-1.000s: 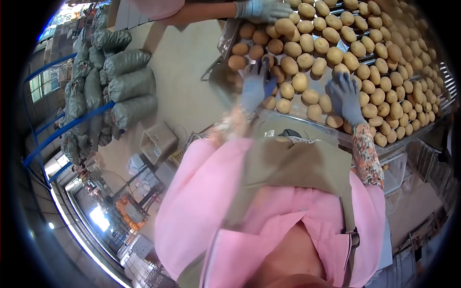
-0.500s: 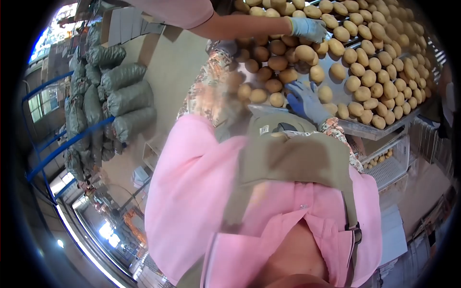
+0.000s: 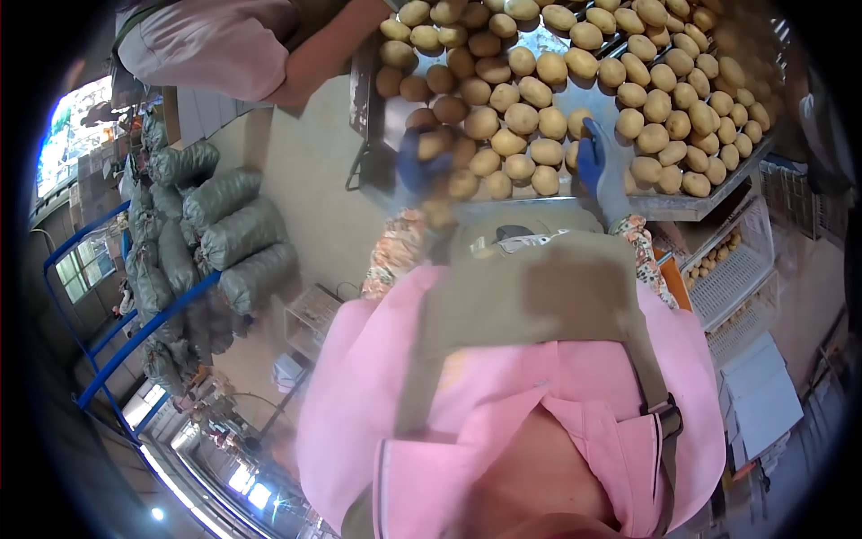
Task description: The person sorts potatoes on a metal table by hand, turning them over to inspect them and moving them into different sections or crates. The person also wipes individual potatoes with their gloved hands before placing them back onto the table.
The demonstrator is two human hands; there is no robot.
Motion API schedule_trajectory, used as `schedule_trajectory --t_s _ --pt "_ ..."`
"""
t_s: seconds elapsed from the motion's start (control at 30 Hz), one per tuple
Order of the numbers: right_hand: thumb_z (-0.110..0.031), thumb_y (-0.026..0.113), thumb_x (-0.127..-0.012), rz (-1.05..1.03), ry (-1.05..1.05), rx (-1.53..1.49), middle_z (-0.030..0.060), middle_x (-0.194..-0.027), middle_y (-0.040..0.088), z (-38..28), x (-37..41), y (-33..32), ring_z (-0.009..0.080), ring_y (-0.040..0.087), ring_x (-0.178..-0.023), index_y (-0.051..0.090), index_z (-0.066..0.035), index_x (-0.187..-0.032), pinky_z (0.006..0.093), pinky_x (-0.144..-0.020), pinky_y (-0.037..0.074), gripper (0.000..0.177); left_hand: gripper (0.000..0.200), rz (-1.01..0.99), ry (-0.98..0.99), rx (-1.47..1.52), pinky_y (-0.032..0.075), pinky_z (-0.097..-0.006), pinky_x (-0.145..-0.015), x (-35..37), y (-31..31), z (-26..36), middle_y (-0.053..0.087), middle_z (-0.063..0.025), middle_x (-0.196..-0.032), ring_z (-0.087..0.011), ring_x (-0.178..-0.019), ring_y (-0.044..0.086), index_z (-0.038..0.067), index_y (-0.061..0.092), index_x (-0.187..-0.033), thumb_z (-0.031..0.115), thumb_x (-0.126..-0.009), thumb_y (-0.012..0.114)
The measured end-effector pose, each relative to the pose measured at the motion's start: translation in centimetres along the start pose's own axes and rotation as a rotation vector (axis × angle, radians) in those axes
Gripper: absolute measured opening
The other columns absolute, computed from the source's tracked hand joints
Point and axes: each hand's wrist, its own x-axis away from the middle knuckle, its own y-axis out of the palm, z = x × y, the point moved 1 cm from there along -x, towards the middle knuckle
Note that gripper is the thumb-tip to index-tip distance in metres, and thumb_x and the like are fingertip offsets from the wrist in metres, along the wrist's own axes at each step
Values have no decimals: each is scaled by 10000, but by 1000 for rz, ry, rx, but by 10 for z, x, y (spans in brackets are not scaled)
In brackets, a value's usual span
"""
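Potatoes lie in a loose layer on the metal table in front of me. My left hand, in a grey-and-blue glove and floral sleeve, is at the near left corner among potatoes. It is smeared by motion, so I cannot make out its grip. A blurred potato shows just below it, near the table's edge. My right hand, gloved alike, stands on edge with fingers extended and thumb apart. It rests beside the near-middle potatoes, with another group of potatoes to its right.
Another person's arm reaches in at the top left. Stuffed green sacks are stacked behind a blue rail on the left. White crates with potatoes stand low on the right, near an orange container.
My left hand has come back toward me, and my right hand has shifted slightly right and away from me. The other person's gloved hand has left the table. Potatoes have gathered between my hands.
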Motion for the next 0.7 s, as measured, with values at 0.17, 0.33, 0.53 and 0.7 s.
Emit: schedule_trajectory --t_s 0.17,0.33,0.53,0.7 --pt "-234 531 -925 -454 -64 319 220 -1270 545 -21 -1 5 350 535 -1174 567 -48 -1235 373 -1008 420 364 341 -103 -13 235 513 -374 -933 23 69 42 542 -152 -1271 -284 -1164 555 -19 470 -1257 140 -961 527" --pt "-200 494 -963 -461 -308 -122 109 -1257 546 -88 5 9 213 560 -1101 497 -28 -1314 322 -958 444 391 471 -67 -405 1249 518 -315 -921 23 90 75 575 -164 -1239 -222 -1116 598 -45 468 -1245 -51 -827 685" --pt "-230 457 -1007 -505 -251 -588 80 -1284 512 -95 19 20 148 529 -1145 373 -6 -1400 250 -929 443 460 508 -145 114 223 517 -317 -927 18 111 90 553 -151 -1240 -230 -1112 599 -28 431 -1278 -53 -835 678" --pt "-225 441 -1009 -486 -105 -743 46 -1283 497 -107 27 11 137 516 -1158 375 -40 -1407 276 -962 425 444 559 -95 -73 562 513 -312 -939 23 121 102 549 -168 -1241 -212 -1114 593 -32 403 -1308 -43 -829 691"
